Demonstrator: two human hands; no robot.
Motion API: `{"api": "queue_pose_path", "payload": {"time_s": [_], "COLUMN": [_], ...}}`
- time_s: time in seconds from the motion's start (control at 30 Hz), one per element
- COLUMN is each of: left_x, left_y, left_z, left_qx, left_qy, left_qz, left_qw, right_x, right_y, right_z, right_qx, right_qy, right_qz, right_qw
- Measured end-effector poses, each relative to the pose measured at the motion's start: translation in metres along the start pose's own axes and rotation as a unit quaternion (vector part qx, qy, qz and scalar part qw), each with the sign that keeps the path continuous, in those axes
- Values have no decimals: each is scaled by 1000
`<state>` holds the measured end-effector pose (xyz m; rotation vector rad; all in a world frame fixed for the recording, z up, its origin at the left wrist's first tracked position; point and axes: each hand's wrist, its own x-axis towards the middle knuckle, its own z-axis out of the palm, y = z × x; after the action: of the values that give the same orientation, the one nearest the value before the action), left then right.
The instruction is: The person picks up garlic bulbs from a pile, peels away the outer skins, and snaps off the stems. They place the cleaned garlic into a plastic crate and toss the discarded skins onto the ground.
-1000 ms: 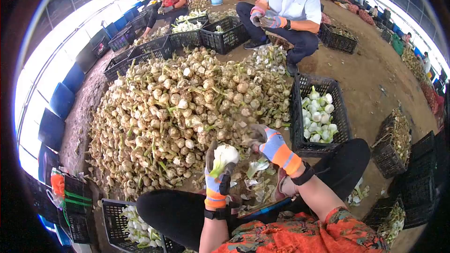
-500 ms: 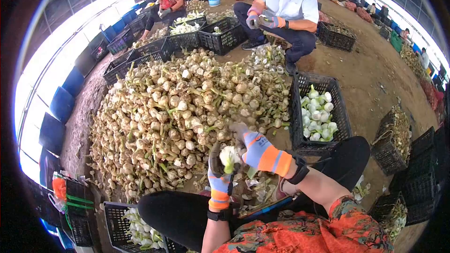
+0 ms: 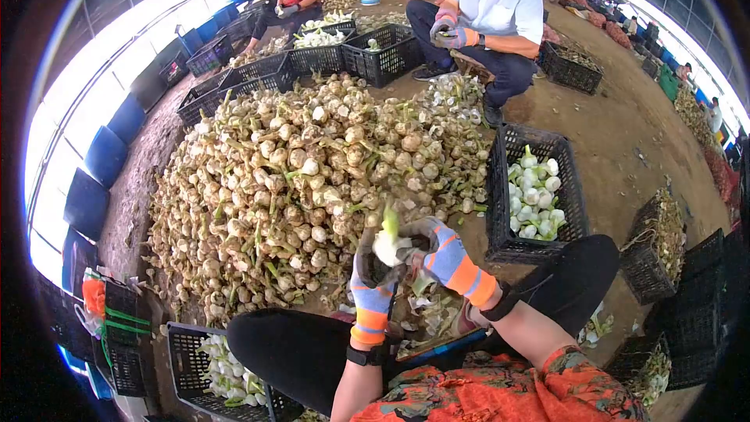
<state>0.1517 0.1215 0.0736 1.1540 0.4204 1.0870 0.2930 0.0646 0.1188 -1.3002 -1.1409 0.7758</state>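
A white peeled garlic bulb (image 3: 388, 248) with a green stem pointing up sits between my gloved hands. My left hand (image 3: 370, 273) is wrapped round it from the left. From the right, my right hand (image 3: 432, 246) touches the bulb with bent fingers; whether a tool is in it is hidden by the glove and blur. Just beyond both hands lies a large heap of unpeeled garlic (image 3: 289, 180). Loose peelings (image 3: 433, 309) lie on the ground below my hands.
A black crate (image 3: 578, 187) of white bulbs stands to the right, another (image 3: 183, 359) at lower left. Across the heap a co-worker (image 3: 500, 23) in a light shirt squats with gloved hands together. More crates (image 3: 383, 55) line the far side.
The bulb has turned so its green stem points up instead of down. My right hand has moved slightly down and right, its fingers now by the bulb. The view has shifted slightly.
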Motion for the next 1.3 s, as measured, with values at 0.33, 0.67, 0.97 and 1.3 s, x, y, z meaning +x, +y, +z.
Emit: {"api": "queue_pose_path", "payload": {"time_s": [0.33, 0.67, 0.97, 1.3], "left_x": [-5, -7, -6, -4], "left_y": [18, 3, 20, 44], "left_z": [14, 2, 5, 4], "left_qx": [-46, 153, 351, 1], "left_qy": [40, 82, 47, -12], "left_qz": [31, 153, 249, 118], "left_qw": [998, 973, 902, 993], "right_x": [-5, 1, -7, -9], "right_y": [24, 4, -22, -23], "right_z": [-4, 29, 25, 1], "right_qx": [232, 378, 274, 376], "right_qy": [-28, 37, 25, -59], "right_qz": [112, 114, 91, 59], "right_qw": [966, 918, 957, 923]}}
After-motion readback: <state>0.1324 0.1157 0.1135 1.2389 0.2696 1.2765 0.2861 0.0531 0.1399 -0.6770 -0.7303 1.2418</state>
